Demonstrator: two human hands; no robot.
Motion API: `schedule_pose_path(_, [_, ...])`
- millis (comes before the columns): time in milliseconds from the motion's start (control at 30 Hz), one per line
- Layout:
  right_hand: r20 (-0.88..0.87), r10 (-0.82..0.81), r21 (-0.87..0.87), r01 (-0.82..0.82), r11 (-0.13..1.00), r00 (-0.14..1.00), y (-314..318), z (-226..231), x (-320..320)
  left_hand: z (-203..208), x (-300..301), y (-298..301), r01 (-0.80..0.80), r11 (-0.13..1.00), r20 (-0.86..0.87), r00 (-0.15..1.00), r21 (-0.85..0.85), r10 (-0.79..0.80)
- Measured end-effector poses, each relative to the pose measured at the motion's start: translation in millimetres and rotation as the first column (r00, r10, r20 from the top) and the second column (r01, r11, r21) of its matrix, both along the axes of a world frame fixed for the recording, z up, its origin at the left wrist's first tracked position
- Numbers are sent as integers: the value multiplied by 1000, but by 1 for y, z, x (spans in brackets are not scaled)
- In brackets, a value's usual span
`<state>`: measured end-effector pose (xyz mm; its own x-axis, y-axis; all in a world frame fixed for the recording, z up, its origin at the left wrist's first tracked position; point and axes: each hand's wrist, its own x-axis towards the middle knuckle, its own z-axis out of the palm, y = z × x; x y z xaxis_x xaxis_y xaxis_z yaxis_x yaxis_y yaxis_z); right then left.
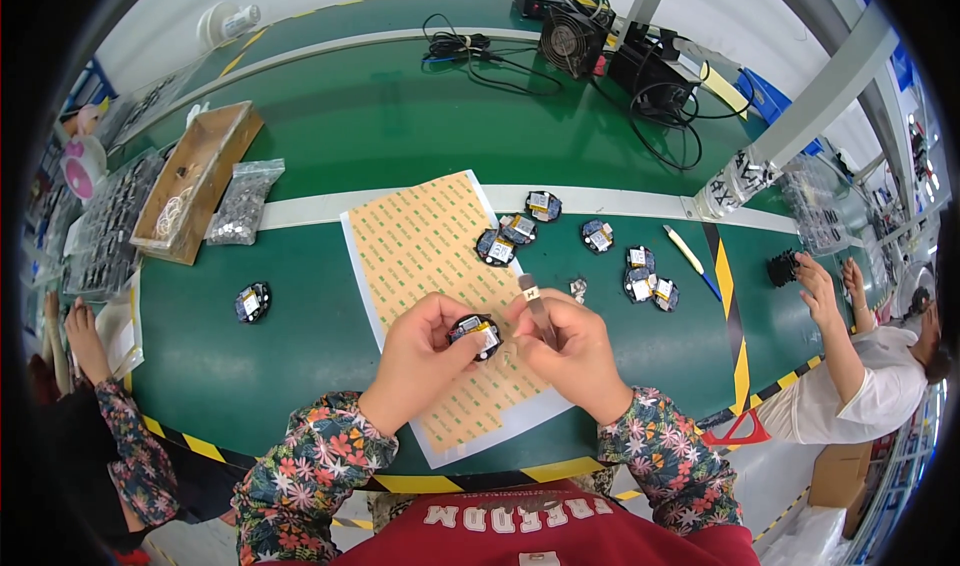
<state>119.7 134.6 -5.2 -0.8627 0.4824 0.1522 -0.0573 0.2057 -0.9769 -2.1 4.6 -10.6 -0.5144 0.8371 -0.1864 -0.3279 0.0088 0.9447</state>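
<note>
red garment [500, 538] cropped below, round module [487, 329] partly behind left fingers [458, 355]

One round black module [480, 332], pale rectangular block [489, 339] on its face; I hold it in my left hand [425, 354], face toward me. One slim grey metal tool [539, 313], white tag [532, 293] near its far end, slanting in my right hand [578, 356]; near tip indistinct. One tan sheet [420, 241], green-patterned, white-edged, lies slantwise beneath both.
</note>
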Motion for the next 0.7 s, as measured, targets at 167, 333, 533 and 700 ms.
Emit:
schedule_pose_path(167, [37, 92, -302, -76, 950, 995, 3, 7, 2, -1, -6, 1, -5, 1000, 21, 1000, -4, 5])
schedule_pose_path(333, [48, 96, -400, -69, 914, 994, 3, 18, 2, -1, -10, 0, -17, 1000, 23, 1000, -5, 18])
schedule_pose_path(533, [21, 110, -479, -86, 874, 994, 2, 15, 4, -5, -12, 1, -50, 998, 47, 998, 26, 49])
schedule_pose_path(700, [79, 145, -477, -90, 874, 986, 2, 15, 5, -4, -14, 1, -88, 996, 93, 992, 27, 85])
